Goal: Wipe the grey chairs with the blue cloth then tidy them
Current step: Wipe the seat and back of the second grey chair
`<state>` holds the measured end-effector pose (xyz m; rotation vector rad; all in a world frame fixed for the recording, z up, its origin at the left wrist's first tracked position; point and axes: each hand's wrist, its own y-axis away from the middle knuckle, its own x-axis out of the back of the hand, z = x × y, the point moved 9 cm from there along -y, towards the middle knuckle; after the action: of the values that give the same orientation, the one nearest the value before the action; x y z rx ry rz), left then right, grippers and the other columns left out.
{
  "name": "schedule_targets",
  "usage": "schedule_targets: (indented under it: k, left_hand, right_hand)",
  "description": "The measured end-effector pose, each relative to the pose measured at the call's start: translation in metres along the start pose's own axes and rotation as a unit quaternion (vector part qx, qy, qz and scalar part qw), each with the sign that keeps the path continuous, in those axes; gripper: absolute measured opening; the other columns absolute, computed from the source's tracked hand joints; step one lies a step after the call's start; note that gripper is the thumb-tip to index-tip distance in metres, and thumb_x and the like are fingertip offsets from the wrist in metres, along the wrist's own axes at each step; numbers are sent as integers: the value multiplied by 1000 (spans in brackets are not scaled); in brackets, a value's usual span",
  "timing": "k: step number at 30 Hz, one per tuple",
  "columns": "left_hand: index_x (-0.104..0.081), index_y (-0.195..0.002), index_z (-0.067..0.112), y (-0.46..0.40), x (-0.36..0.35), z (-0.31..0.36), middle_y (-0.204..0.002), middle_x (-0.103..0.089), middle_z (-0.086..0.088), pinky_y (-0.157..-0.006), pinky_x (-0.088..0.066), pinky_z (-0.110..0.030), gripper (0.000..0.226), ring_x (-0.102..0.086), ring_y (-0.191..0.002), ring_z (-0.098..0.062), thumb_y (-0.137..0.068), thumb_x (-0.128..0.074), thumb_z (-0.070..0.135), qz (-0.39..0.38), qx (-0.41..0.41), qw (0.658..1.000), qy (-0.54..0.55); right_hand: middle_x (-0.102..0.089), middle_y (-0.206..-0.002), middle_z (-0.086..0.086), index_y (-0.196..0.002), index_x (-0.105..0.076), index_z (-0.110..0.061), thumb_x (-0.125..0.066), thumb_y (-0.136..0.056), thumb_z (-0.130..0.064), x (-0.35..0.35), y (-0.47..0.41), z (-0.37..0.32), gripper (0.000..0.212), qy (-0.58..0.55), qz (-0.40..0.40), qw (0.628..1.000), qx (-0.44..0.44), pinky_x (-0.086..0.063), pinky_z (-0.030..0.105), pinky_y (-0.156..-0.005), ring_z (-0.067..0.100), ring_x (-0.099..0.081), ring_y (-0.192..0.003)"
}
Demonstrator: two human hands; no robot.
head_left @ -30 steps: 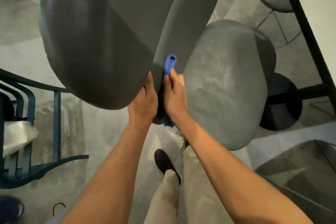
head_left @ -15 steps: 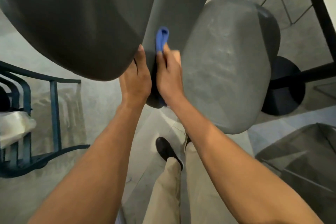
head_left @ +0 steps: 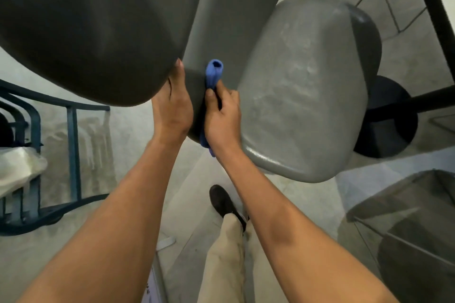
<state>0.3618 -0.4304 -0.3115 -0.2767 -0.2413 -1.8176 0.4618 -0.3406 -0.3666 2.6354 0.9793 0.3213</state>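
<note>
Head view, looking down. Two grey chairs fill the upper frame: a dark grey chair (head_left: 93, 22) at upper left w/ its backrest edge running down the centre, and a lighter grey chair (head_left: 307, 86) at right, its surface dusty and streaked.

Left hand (head_left: 172, 108) rests against the lower edge of the dark grey chair's back, fingers straight and pointing up, thumb side tucked under the shell; grip released, nothing held.

Right hand (head_left: 222, 115) has its grip closed on the blue cloth (head_left: 213, 72), fingers curled round it. The cloth is bunched into a roll; one end sticks up above the fingers, another bit shows below the wrist. It's pressed to the narrow edge of the backrest, between both hands.

Below: beige trousers and a dark shoe (head_left: 222, 202) on the pale floor. At left, a blue metal frame (head_left: 73, 145) w/ a pale bundle beside it. At right, a black round base (head_left: 391, 118) w/ a black bar, and another grey seat (head_left: 408, 224) at lower right.
</note>
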Motion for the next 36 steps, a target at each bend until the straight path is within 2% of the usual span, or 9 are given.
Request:
schedule_targets:
  k: [3,8,12,19,24,28,30,33,36]
  left_hand:
    - [-43,-135,34,2,0,3,-139,-51,10,-121,-31,-30,25,-48,-131,1,-111,-40,33,4,-15,1000,-2]
    - [-49,-140,17,1,-2,4,-141,-54,-8,-117,-37,-46,40,-51,-133,-21,-109,-37,39,-12,-20,1000,-14]
    - [-54,-137,12,1,-3,4,-138,-58,-7,-113,-42,-46,41,-55,-129,-20,-107,-39,36,-17,-10,1000,-5]
    - [-58,-138,0,2,0,5,-142,-60,-16,-115,-41,-46,54,-55,-134,-24,-104,-43,39,-26,-22,999,37]
    - [-56,-141,1,4,1,12,-142,-60,-13,-114,-42,-45,57,-56,-133,-22,-102,-43,40,-30,-3,998,60]
    - [-60,-137,6,2,2,6,-141,-61,-9,-116,-41,-41,47,-57,-132,-20,-103,-45,35,-32,4,996,79]
    - [-67,-116,14,1,1,3,-120,-67,-7,-109,-46,-39,28,-64,-116,-20,-99,-49,26,-49,12,995,89]
    - [-62,-91,15,-2,-2,-2,-90,-63,-6,-90,-52,-40,13,-62,-88,-19,-91,-49,20,-79,18,992,98]
    - [-67,-110,-3,0,-3,-9,-112,-69,-16,-104,-49,-52,44,-65,-106,-24,-96,-51,36,-92,48,988,111]
  right_hand:
    - [-50,-109,0,-137,-59,-13,-51,-105,-21,-1,16,-7,34,10,-14,999,37,-43,7,-84,6,-55,-96]
    - [-50,-108,7,-130,-61,-12,-52,-104,-22,1,40,41,29,26,-27,999,13,-46,24,-91,17,-57,-100]
    - [-51,-109,8,-125,-63,-5,-50,-104,-18,3,18,24,28,-2,25,1000,-14,-43,18,-84,12,-55,-94]
    - [-49,-112,1,-125,-64,-12,-53,-103,-27,-10,49,25,28,-53,75,995,45,-54,46,-91,24,-61,-98]
    - [-47,-100,14,-81,-55,-29,-47,-98,-29,-7,56,43,19,-32,101,994,26,-46,29,-79,16,-52,-83]
    - [-50,-103,7,-118,-70,-9,-53,-99,-20,-5,42,15,28,-51,114,991,50,-47,30,-91,14,-55,-92]
    - [-50,-102,3,-130,-67,-10,-56,-99,-14,-11,31,-23,33,-47,97,988,112,-48,33,-94,21,-58,-99]
    - [-50,-100,1,-124,-70,-10,-57,-96,-15,-16,23,-48,31,-13,80,981,174,-50,44,-92,27,-58,-99]
    - [-49,-103,-1,-117,-71,-7,-55,-97,-19,-13,47,-10,28,-28,66,986,151,-53,43,-87,23,-58,-96]
